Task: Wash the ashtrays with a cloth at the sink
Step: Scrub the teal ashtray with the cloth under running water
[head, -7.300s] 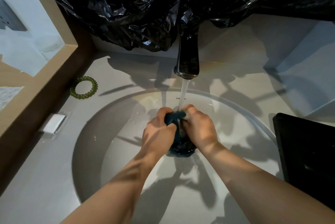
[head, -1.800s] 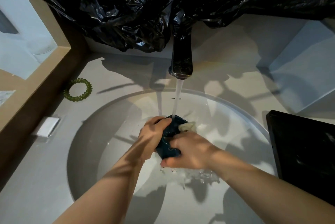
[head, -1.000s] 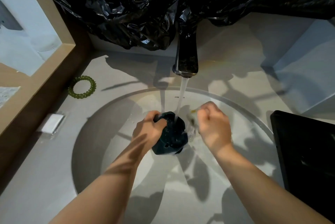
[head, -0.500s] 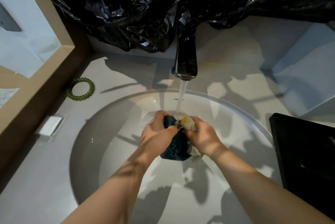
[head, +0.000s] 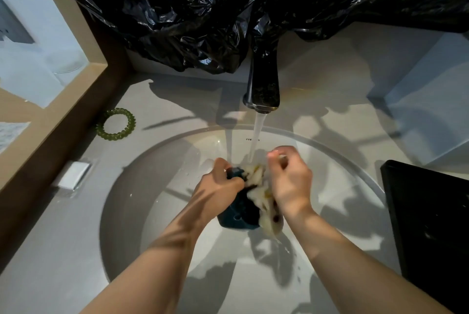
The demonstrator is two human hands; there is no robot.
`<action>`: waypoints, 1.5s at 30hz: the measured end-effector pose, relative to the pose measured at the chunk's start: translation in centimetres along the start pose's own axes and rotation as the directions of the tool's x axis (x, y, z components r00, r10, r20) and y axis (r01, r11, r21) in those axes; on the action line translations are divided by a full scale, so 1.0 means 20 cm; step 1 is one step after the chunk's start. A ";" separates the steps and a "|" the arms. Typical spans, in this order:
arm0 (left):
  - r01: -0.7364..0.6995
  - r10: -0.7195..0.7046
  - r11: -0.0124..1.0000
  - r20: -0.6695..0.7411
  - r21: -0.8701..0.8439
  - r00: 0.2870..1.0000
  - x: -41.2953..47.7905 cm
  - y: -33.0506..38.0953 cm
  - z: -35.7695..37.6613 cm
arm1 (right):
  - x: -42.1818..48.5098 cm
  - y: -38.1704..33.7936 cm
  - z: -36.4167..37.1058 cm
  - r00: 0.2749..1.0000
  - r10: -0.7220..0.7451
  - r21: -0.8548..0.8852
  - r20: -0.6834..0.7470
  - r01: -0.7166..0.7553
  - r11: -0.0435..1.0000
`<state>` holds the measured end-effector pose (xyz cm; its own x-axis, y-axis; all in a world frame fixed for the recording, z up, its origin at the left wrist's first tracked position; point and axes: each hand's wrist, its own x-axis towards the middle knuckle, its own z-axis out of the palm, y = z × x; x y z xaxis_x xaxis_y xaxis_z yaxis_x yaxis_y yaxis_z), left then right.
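While water runs from the dark metal tap into the round white sink, the left hand clamps its fingers round the dark teal ashtray, held over the bowl. The right hand curls its fingers on the wet pale cloth draped against it.

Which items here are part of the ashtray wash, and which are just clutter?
In use: ashtray gripped by left hand, cloth, right hand, running faucet, sink.
Lying about: green hair coil, black plastic bag, black tray, small white object.
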<state>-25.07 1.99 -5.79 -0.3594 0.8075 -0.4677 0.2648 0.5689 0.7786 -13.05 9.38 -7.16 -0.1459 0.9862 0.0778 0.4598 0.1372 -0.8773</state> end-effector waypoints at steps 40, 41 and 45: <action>-0.097 0.094 0.994 -0.075 -0.044 0.993 -0.04 0.04 0.03 | 0.06 -0.08 -0.01 0.914 0.134 -0.569 0.383 0.119 0.814; -0.094 0.085 0.993 -0.120 -0.074 0.989 -0.05 0.04 0.04 | 0.06 -0.06 -0.01 0.921 0.227 -0.538 0.316 -0.023 0.842; -0.112 0.047 0.974 -0.309 -0.197 0.950 -0.07 0.05 0.06 | -0.06 -0.02 0.03 0.682 0.641 -0.105 0.351 -0.652 0.751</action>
<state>-23.28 1.66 -4.90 -0.6058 0.7452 -0.2787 0.1219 0.4330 0.8931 -13.49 8.06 -7.23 -0.1117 0.7287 -0.6757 0.5326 -0.5301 -0.6598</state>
